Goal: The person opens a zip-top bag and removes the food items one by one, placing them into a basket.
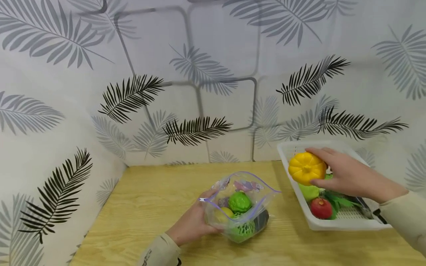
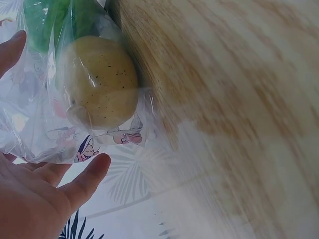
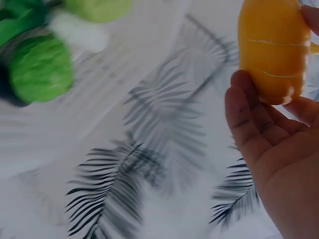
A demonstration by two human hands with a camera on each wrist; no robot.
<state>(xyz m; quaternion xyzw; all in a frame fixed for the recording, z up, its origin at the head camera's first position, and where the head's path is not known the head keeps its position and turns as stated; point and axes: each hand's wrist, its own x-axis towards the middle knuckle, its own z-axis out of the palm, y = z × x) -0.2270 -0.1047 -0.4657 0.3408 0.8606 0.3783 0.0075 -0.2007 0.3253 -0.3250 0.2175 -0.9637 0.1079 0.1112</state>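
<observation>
My right hand (image 1: 349,173) grips a yellow toy pumpkin (image 1: 307,169) above the left part of a white plastic basket (image 1: 319,224). The right wrist view shows the fingers and thumb round the pumpkin (image 3: 274,55). On the table, my left hand (image 1: 194,218) holds the left side of a clear zip bag (image 1: 263,202), whose mouth gapes open. Inside the bag are a bright green vegetable (image 1: 240,201), a green patterned ball-like piece (image 1: 242,228), a dark piece (image 1: 261,220) and a yellowish-brown potato-like piece (image 2: 102,82). Part of the left hand is hidden behind the bag.
In the basket lie a red round fruit (image 1: 321,208), a light green piece (image 1: 308,192), dark green leaves (image 1: 341,200) and other pieces partly hidden by the right arm. The wooden table (image 1: 149,199) meets a leaf-patterned cloth (image 1: 219,103) at the back and left.
</observation>
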